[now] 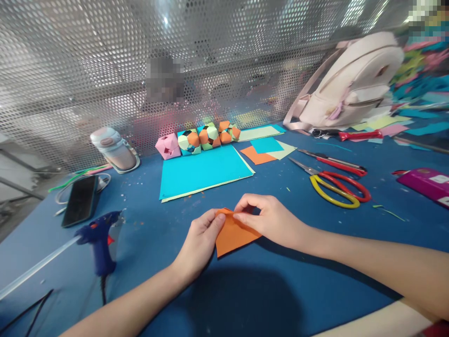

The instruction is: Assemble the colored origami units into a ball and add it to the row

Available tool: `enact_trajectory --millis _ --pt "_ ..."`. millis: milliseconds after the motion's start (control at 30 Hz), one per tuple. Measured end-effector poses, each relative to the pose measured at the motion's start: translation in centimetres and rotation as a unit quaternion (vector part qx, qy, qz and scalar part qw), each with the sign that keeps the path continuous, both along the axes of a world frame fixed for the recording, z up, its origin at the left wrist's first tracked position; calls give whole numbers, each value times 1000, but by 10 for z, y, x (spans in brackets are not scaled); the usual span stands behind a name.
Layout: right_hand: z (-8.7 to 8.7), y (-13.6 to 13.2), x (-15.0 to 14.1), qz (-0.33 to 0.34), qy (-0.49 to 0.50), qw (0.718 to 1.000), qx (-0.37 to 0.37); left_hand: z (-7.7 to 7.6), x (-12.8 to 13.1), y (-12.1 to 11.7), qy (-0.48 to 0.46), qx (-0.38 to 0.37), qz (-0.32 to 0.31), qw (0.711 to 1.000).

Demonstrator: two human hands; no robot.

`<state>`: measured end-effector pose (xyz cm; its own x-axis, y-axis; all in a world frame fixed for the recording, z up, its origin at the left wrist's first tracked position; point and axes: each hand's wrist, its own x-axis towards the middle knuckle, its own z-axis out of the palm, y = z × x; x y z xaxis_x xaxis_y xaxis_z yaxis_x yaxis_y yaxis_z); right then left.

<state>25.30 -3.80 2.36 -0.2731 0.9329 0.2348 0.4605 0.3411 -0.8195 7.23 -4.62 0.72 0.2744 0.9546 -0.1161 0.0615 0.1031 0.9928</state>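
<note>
An orange sheet of paper (235, 236) is held between both hands just above the blue table. My left hand (205, 234) pinches its left upper corner, thumb on top. With thumb and fingertips, my right hand (271, 217) grips the top edge, where the paper looks folded over; the fingers partly hide that fold. Beyond the hands lies a large cyan sheet (206, 171) on top of a pale green one. Small squares of paper, one orange (258, 156) and one cyan (264, 145), overlap to the right of it.
Several folded paper balls (189, 142) line the perforated metal panel (115, 65). Scissors (331, 187) and a red cutter (336, 163) lie to the right, near a purple box (426, 185). On the left are a glue gun (101, 243), a phone (80, 200) and a bottle (114, 147). A backpack (351, 89) stands behind.
</note>
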Motion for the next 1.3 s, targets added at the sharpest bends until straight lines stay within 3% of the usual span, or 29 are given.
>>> enact_trajectory --millis 267,733,1033,1300 --pt "-4 0 -1 1 39 998 -44 -7 -1 3 -24 -15 -7 1000" --pt "-7 -1 -4 9 57 997 -60 -4 3 0 -38 -32 34 998" --pt "-11 -1 -1 24 75 997 -22 -1 2 0 -32 -36 40 998" --pt "-8 -1 -1 16 69 997 3 -1 4 0 -96 -67 55 992"
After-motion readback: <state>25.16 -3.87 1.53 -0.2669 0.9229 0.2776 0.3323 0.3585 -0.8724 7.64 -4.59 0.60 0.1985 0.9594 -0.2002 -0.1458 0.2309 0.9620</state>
